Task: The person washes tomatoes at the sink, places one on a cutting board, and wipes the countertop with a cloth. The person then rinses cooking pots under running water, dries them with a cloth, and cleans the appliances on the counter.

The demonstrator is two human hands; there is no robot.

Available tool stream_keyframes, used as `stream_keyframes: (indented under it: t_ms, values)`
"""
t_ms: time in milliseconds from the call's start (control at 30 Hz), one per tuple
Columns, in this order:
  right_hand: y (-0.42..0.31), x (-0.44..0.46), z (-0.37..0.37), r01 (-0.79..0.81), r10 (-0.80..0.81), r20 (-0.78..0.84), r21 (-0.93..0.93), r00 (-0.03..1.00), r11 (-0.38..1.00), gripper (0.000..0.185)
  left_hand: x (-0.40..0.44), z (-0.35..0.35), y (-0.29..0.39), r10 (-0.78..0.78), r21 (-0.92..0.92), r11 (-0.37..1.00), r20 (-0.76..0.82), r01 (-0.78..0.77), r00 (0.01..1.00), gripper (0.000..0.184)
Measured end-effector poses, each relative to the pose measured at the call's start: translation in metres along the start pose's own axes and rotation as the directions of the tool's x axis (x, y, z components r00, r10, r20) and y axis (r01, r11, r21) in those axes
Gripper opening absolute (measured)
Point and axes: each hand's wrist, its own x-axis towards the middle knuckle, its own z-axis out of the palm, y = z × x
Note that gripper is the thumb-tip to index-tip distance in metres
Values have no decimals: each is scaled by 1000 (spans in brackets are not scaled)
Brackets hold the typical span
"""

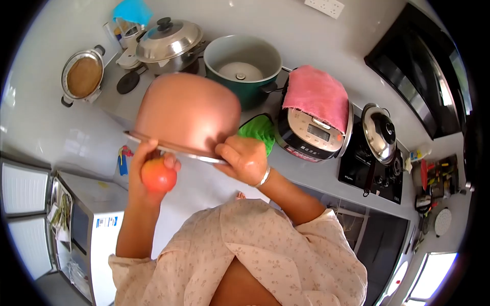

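A copper-coloured pot [189,109] with a broad silver rim is held tilted in front of me, its outer side in view and its inside hidden. My left hand [140,171] grips the rim with the fingers and also holds a round red-orange fruit [158,176], perhaps a tomato or an apple, against the palm. On the other side, my right hand [246,160] is closed on the rim, with a bracelet at the wrist. Just beyond the pot lies a green cloth [259,131] on the counter [306,176].
Behind the pot stand a large green pot [242,92] and a lidded steel pan [171,48]. To the right are a rice cooker [311,133] under a pink cloth [316,94], and a hob [377,176] with a steel lid [378,135]. A strainer [84,76] is at far left.
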Motion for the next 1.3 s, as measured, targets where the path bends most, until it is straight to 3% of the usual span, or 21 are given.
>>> stream_keyframes:
  t_ms: [100,200,267,300,367,467,500,533,600,667,733,800,833,933,1033,1200,1300]
  values:
    - [12,20,-9,133,-151,-131,-135,980,982,26,2,22,9,40,0,999,54,-40,998,23]
    - [25,42,-23,-27,17,-217,-45,976,999,17,-7,33,25,25,139,989,185,-51,982,43]
    - [32,46,-32,-301,344,-210,210,915,930,16,-15,12,30,72,205,972,221,-118,973,49]
    - [44,44,-38,-408,464,-157,293,872,865,16,-21,-3,36,151,338,919,174,-203,973,49]
    - [70,44,-48,-408,523,-101,510,846,758,13,-25,-24,41,336,525,800,10,-291,942,49]
    - [87,48,-66,-443,612,86,769,786,461,11,-22,-39,43,370,605,760,-101,-238,923,48]
    - [98,46,-68,-471,601,166,789,782,395,12,-18,-48,43,263,586,792,-76,-171,962,49]
    - [104,45,-62,-472,601,167,788,781,395,12,-17,-53,39,263,586,793,-76,-170,962,49]
    - [112,39,-48,-418,572,122,806,811,420,12,-14,-52,30,-8,577,816,-35,27,999,48]
    - [116,33,-36,-465,605,187,815,774,344,14,-7,-53,24,-48,598,800,-20,51,999,45]
    - [125,27,-23,-474,567,170,760,806,445,14,0,-65,15,-62,620,780,-59,85,996,42]
    - [133,22,-18,-589,572,240,580,784,563,19,2,-66,7,-97,614,782,-46,105,994,37]
    - [141,20,-13,-577,540,215,409,814,707,27,5,-71,-1,-109,621,777,-19,97,994,35]
    - [156,9,-4,-597,554,231,216,800,772,36,9,-71,-19,-152,642,758,-3,119,988,31]
    - [156,5,-10,-659,631,295,-5,718,752,42,15,-77,-32,-220,647,744,0,168,976,29]
    - [173,-10,-13,-637,647,251,-132,720,760,43,26,-69,-48,-203,605,786,59,127,977,32]
    - [178,-19,-33,-633,606,276,10,746,774,42,32,-65,-57,-177,633,770,86,83,980,31]
